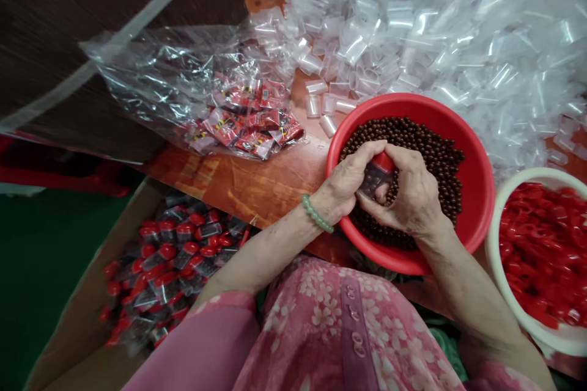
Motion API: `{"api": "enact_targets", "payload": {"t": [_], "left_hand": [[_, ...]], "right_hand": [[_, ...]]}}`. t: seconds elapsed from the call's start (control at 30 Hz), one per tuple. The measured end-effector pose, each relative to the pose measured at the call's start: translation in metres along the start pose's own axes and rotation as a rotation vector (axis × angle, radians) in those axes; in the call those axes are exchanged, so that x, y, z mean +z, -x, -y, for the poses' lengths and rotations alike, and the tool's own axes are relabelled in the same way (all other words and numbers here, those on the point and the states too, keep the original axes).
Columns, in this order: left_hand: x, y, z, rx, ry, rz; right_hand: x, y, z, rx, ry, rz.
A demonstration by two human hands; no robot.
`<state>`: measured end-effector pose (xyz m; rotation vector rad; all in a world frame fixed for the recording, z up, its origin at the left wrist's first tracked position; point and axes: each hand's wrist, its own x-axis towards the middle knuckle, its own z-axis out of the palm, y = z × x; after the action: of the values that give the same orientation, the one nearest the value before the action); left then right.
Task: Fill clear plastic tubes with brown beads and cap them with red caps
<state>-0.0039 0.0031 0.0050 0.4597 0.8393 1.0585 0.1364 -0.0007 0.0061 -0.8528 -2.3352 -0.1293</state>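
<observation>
**Both hands gripping one cup [371,182] above the red bowl [479,220]**

Grip: left hand [349,178] is wrapping the cup's side; right hand [409,195] is curling round the opposite side, thumb low. Fingertips of both are meeting near the red cap [384,162]. Both hands are closed on the same cup, neither is free. The cup is sitting over the balls [447,177], cap end pointing away from the body. Dark contents are showing through the clear wall; can't tell how full. Fingers are hiding the cap's seam, so can't tell if it's fully seated.

Step, my read: hands are fitting or pressing the cap. Next move, my read: it's calling for a firm two-sided hold and even pressure on the cap, with the cup's wall not getting crushed.

Around: brown balls are filling much of the bowl. Loose clear cups [413,18] are heaping up behind it, a few lying just beside its rim. White tub [494,256] is standing at the right, holding red parts [545,250]. Left of the bowl, a clear bag [151,67] with red sachets [250,122] is lying on the table [279,186]. Capped cups [183,250] are piling in the box [68,336], lower left.

In the way: left forearm is spanning the gap between bowl and box; right forearm is crossing the bowl's near rim, beside the tub.
</observation>
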Motion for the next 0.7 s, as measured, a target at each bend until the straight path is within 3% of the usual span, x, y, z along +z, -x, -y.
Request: {"api": "enact_targets", "payload": {"t": [0.1,0.27,0.43,0.6,0.7], "left_hand": [[0.003,0.003,0.001,-0.037,0.133,-0.025],[0.002,0.004,0.003,-0.017,0.115,0.025],[0.000,0.000,0.007,0.077,0.122,-0.017],[-0.007,0.001,0.011,0.076,-0.029,0.141],[-0.015,0.010,0.011,0.181,-0.151,0.239]], "right_hand": [[0.002,0.002,-0.001,-0.028,0.040,-0.032],[0.002,0.005,-0.001,-0.078,0.074,-0.062],[0.001,0.002,-0.001,-0.042,0.049,-0.007],[-0.005,0.000,-0.012,0.067,-0.108,0.083],[-0.014,0.005,-0.019,0.145,-0.282,0.177]]}}
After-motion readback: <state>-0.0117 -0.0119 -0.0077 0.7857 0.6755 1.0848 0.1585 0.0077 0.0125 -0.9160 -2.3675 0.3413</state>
